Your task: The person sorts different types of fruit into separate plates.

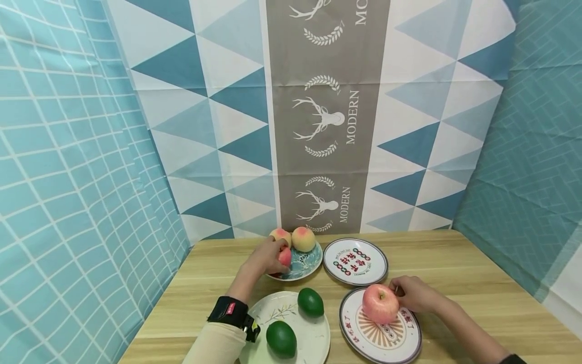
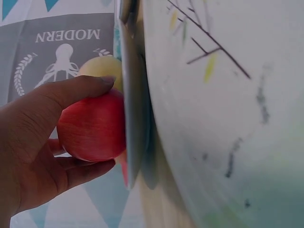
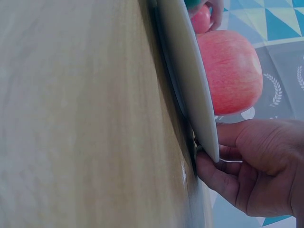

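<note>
My left hand (image 1: 267,257) grips a small red apple (image 2: 92,127) over the left part of the blue patterned plate (image 1: 305,267), thumb and fingers on opposite sides of it. Two peaches (image 1: 303,239) sit at the back of that plate. On the right, my right hand (image 1: 415,294) pinches the rim of a round plate with a striped design (image 1: 356,339). A large pink apple (image 1: 380,305) rests on this plate, just beside the fingers. In the right wrist view, the plate's edge (image 3: 212,142) passes between thumb and fingers.
A cream plate (image 1: 313,339) with two dark green oval fruits (image 1: 281,339) stands in front, under my left forearm. A white plate with red lettering (image 1: 334,255) is at the back, right of the blue one. Patterned cloth (image 1: 241,126) hangs behind the wooden table (image 1: 459,263).
</note>
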Motion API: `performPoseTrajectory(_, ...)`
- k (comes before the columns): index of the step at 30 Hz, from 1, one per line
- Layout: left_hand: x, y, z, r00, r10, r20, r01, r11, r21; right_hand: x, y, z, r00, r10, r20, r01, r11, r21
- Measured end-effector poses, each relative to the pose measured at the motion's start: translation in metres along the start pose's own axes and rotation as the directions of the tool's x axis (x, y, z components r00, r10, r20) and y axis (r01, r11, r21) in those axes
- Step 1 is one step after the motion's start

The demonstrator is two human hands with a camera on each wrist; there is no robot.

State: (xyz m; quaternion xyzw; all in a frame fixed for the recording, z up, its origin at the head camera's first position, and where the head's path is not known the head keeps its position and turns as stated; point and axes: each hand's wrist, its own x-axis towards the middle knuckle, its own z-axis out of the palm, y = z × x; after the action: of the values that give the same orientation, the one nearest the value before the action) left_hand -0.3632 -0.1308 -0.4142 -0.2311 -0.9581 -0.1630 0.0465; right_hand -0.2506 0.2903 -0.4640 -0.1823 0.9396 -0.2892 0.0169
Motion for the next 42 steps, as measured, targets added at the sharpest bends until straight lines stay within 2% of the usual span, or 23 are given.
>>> performPoseTrajectory(9,0.004,0.021,-0.015,0.997,0.076,-0.002,-0.076,0.997,-0.029,0.002,0.0,0.0,1.0,0.01,0.007,-0.01,1.0,0.005)
performPoseTrajectory(13,0.003,0.034,-0.022,0.993,0.119,-0.012,-0.119,0.993,-0.009,0.002,0.0,0.0,1.0,0.019,0.011,-0.019,1.0,0.003)
performPoseTrajectory(18,0.002,0.051,-0.028,0.983,0.182,-0.024,-0.181,0.982,0.059,0.002,0.002,0.001,1.0,0.008,0.01,-0.008,1.0,-0.001)
performPoseTrajectory(23,-0.001,0.067,-0.033,0.979,0.204,-0.016,-0.203,0.977,0.058,0.002,0.003,0.001,1.0,0.012,0.015,-0.012,1.0,0.006)
performPoseTrajectory(30,-0.01,0.09,-0.039,0.977,0.211,-0.004,-0.211,0.977,0.01,0.002,0.003,0.001,1.0,0.026,0.017,-0.026,1.0,0.011)
performPoseTrajectory(36,-0.018,0.108,-0.039,0.962,0.274,-0.018,-0.272,0.961,0.057,0.003,0.001,0.001,0.998,0.059,0.016,-0.059,0.998,0.005)
performPoseTrajectory(42,-0.03,0.125,-0.037,0.953,0.303,0.003,-0.303,0.953,0.004,0.003,0.001,0.0,0.999,0.046,0.018,-0.046,0.999,0.002)
